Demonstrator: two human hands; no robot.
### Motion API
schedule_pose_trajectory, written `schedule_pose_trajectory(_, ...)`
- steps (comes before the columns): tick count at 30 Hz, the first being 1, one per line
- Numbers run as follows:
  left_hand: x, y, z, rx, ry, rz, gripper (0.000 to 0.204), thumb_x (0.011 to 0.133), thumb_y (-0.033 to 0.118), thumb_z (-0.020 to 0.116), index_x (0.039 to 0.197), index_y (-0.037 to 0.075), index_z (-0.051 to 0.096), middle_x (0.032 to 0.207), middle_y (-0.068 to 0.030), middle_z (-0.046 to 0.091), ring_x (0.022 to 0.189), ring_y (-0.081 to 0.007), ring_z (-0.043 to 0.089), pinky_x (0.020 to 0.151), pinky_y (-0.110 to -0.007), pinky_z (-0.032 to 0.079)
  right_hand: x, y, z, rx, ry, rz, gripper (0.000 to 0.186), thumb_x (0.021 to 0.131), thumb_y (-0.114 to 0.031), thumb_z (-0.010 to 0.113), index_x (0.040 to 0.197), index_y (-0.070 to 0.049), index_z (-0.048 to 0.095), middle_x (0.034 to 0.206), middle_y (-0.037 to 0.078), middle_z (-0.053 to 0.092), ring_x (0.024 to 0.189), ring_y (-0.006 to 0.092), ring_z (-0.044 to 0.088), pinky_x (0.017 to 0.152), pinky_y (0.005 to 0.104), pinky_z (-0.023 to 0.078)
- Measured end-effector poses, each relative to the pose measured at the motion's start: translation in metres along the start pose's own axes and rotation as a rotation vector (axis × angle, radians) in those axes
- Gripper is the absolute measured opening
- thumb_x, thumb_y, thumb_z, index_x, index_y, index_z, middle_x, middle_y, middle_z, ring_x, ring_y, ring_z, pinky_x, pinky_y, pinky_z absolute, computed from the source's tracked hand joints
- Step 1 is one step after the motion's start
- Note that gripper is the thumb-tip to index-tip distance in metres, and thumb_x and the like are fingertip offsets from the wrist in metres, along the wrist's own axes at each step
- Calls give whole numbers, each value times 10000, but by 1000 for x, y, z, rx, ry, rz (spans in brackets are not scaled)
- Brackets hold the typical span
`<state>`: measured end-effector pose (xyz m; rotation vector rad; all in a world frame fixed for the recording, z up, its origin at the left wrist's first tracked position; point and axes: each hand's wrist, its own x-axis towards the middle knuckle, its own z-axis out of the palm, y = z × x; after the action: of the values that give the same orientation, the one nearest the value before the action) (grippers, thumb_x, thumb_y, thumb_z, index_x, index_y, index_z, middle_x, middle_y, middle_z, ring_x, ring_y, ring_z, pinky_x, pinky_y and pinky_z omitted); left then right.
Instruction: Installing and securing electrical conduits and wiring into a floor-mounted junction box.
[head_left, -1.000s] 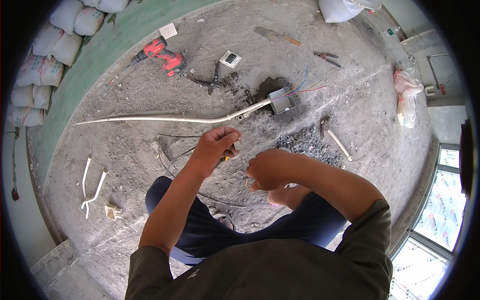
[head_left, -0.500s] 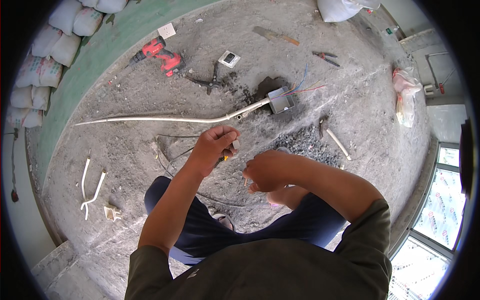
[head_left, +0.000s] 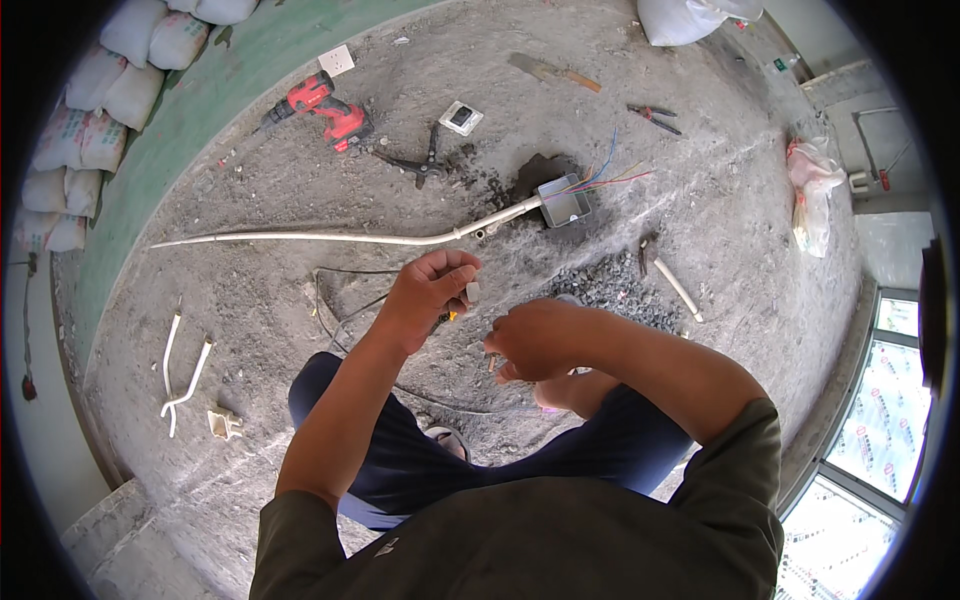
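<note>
My left hand [head_left: 432, 292] is closed, thumb against the curled fingers, around a small pale block-like piece [head_left: 473, 292] that juts out at the fingertips. Just to the right, my right hand [head_left: 540, 335] is bent down at the wrist with its fingers drawn together; a short thin bit shows by its fingertips, too small to name. The two hands are apart, above the ground between my knees. Beyond them a grey junction box [head_left: 565, 203] sits in a damp dark patch, with blue and red wires [head_left: 605, 180] coming out. A long white conduit pipe [head_left: 350, 239] runs into its left side.
A red cordless drill [head_left: 328, 108], black pliers [head_left: 418, 165], a white socket [head_left: 461, 118], a trowel [head_left: 555, 72] and red-handled pliers [head_left: 655, 118] lie farther off. Rubble [head_left: 630, 290] and a hammer [head_left: 672, 283] are at right. Pipe pieces [head_left: 190, 380] lie left; sacks [head_left: 95, 140] are stacked far left.
My right hand's fingers have shifted slightly, the fingertips drawing in. My left hand holds its place with the pale piece.
</note>
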<state>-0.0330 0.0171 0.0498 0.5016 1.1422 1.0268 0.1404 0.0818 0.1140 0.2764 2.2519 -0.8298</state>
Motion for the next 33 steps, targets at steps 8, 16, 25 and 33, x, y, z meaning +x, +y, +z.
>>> schedule_pose_trajectory(8,-1,3,3,-20,-12,21,206,920,167,565,1061,24,609,851,-32,643,672,-77,577,617,-226,479,-1,1,0,-3,28,-20,341,853,-346,613,1009,-45,646,964,145,661,947,324,639,812,435,497)
schedule_pose_trajectory(16,1,3,3,-33,-3,-4,204,923,162,554,1071,28,598,844,-24,635,702,-82,590,623,-229,477,-2,2,2,1,51,-17,339,853,-345,614,1007,-45,645,947,140,663,933,321,643,798,431,500)
schedule_pose_trajectory(25,-2,0,1,75,-39,53,258,891,148,629,1110,13,605,908,-52,678,758,-70,595,638,-206,460,-2,-5,-9,63,1,161,362,876,-392,583,1030,-65,613,919,140,656,962,330,619,827,460,469)
schedule_pose_trajectory(33,5,15,-4,72,92,205,224,837,40,681,1040,-27,615,837,-87,683,665,-85,588,602,-222,466,-5,12,-18,173,438,326,425,875,-422,586,1064,-44,629,891,169,673,800,337,658,732,434,504)
